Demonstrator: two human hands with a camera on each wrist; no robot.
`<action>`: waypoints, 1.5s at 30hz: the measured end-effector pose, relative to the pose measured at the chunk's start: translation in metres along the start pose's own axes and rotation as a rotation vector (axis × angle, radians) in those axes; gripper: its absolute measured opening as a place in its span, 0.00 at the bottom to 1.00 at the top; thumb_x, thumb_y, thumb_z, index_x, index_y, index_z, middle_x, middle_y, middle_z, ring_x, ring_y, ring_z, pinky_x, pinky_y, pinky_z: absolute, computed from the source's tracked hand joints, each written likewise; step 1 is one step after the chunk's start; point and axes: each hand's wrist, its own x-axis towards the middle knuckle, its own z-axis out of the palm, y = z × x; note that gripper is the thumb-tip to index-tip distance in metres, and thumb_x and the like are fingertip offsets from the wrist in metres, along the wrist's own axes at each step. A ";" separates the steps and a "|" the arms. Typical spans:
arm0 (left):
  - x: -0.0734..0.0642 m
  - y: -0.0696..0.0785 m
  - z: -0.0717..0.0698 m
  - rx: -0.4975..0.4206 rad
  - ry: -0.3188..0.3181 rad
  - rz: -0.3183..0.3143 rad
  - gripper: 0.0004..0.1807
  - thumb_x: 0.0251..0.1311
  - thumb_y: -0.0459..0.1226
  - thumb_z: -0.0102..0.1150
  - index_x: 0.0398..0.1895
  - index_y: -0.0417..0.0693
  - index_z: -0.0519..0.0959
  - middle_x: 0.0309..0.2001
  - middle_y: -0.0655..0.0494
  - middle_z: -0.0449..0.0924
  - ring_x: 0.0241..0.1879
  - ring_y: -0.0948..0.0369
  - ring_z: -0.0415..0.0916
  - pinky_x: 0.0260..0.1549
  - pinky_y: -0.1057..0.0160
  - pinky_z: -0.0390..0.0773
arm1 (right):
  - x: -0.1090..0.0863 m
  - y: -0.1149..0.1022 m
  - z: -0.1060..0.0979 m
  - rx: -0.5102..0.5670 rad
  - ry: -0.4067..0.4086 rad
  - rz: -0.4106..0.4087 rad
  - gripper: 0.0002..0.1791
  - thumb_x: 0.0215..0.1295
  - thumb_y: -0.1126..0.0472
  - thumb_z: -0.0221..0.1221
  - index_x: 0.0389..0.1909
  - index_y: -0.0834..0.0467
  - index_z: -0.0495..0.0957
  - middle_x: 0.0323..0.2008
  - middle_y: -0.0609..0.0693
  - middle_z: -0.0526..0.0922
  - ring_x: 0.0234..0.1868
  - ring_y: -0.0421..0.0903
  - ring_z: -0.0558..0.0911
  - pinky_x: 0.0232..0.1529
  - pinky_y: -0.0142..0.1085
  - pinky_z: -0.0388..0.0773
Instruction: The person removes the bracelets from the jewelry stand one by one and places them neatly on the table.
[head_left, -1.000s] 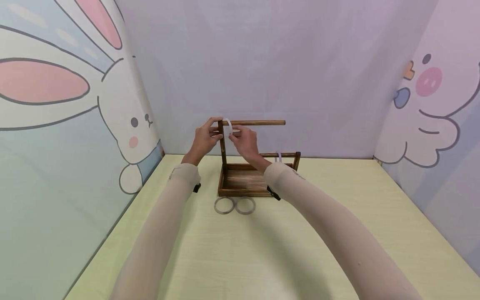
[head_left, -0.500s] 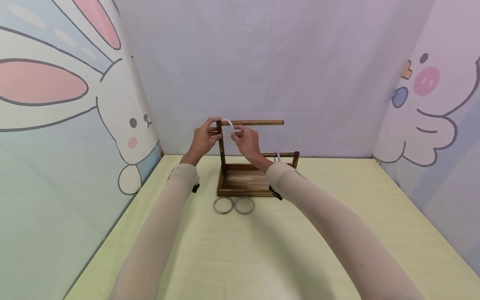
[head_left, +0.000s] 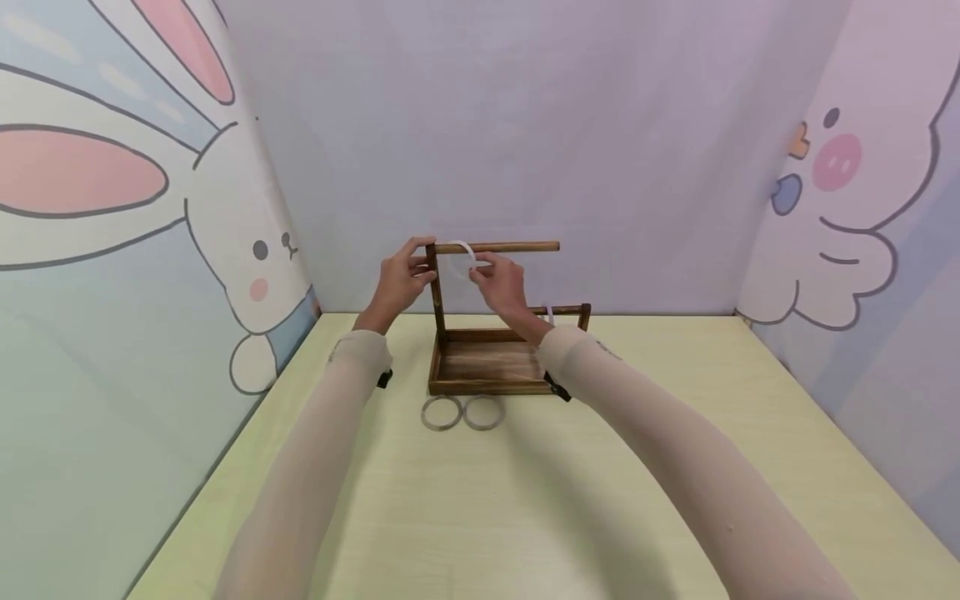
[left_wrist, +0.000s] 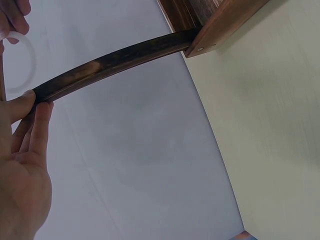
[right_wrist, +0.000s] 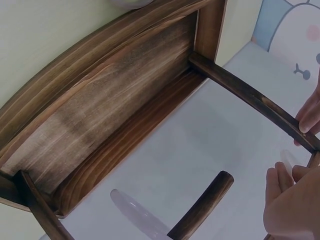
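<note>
1. Hands: two, both at the upper part of one wooden stand. Left hand (head_left: 400, 283) grips the top of the tall post (head_left: 438, 302), its thumb and fingers clamped on opposite sides of the wood.
2. Right hand (head_left: 504, 283) pinches one white ring (head_left: 468, 249) between thumb and fingertips; the ring sits around the upper bar (head_left: 521, 247), nearer the tall post than the bar's free end.
3. Rings: four in view altogether. Besides the pinched one, a single second ring (head_left: 551, 315) hangs on the lower bar (head_left: 566, 310), and two lie flat on the table (head_left: 465, 517), the left ring (head_left: 442, 427) and the right ring (head_left: 483, 427) side by side, just in front of the tray.
4. Stand parts: one shallow tray (head_left: 487, 387), two posts (the tall one and a short post (head_left: 585, 320)) and two bars, one from each post.
5. Sleeves (head_left: 330, 442): two, pale, ending at the wrists.
6. Wall drawings: two, one rabbit (head_left: 240, 225) at left and one pink-cheeked figure (head_left: 862, 225) at right.
</note>
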 end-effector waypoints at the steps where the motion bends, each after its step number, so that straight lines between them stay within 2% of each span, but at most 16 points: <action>1: 0.000 0.000 0.000 -0.002 0.000 -0.003 0.34 0.69 0.25 0.63 0.74 0.59 0.71 0.63 0.36 0.79 0.60 0.44 0.81 0.57 0.49 0.84 | 0.000 0.001 -0.001 0.005 -0.001 0.000 0.16 0.74 0.63 0.64 0.60 0.61 0.83 0.50 0.59 0.89 0.51 0.50 0.89 0.51 0.43 0.88; 18: 0.001 0.001 0.001 -0.011 0.007 -0.001 0.35 0.67 0.23 0.64 0.74 0.57 0.71 0.63 0.36 0.80 0.60 0.45 0.82 0.56 0.49 0.84 | 0.000 0.018 -0.033 0.055 -0.055 -0.008 0.18 0.74 0.65 0.63 0.62 0.62 0.81 0.48 0.61 0.89 0.50 0.53 0.89 0.52 0.46 0.87; 34: 0.000 0.000 0.003 -0.018 0.006 0.002 0.35 0.66 0.24 0.65 0.73 0.57 0.72 0.61 0.36 0.81 0.59 0.45 0.82 0.56 0.49 0.84 | -0.001 0.041 -0.070 0.216 -0.158 0.072 0.24 0.74 0.64 0.63 0.68 0.65 0.76 0.52 0.64 0.87 0.54 0.58 0.87 0.53 0.40 0.87; 42: 0.001 -0.001 0.002 -0.011 0.005 0.003 0.35 0.66 0.24 0.65 0.73 0.57 0.72 0.61 0.36 0.81 0.58 0.45 0.83 0.56 0.49 0.84 | -0.002 0.046 -0.087 0.227 -0.165 0.093 0.25 0.73 0.64 0.64 0.69 0.65 0.75 0.53 0.65 0.86 0.55 0.61 0.86 0.55 0.45 0.86; 45: 0.002 -0.001 0.002 -0.006 0.008 0.000 0.35 0.66 0.24 0.65 0.74 0.58 0.72 0.61 0.36 0.81 0.58 0.45 0.83 0.56 0.49 0.84 | -0.002 0.049 -0.090 0.236 -0.169 0.092 0.25 0.74 0.65 0.64 0.69 0.65 0.75 0.53 0.65 0.86 0.56 0.62 0.85 0.53 0.43 0.86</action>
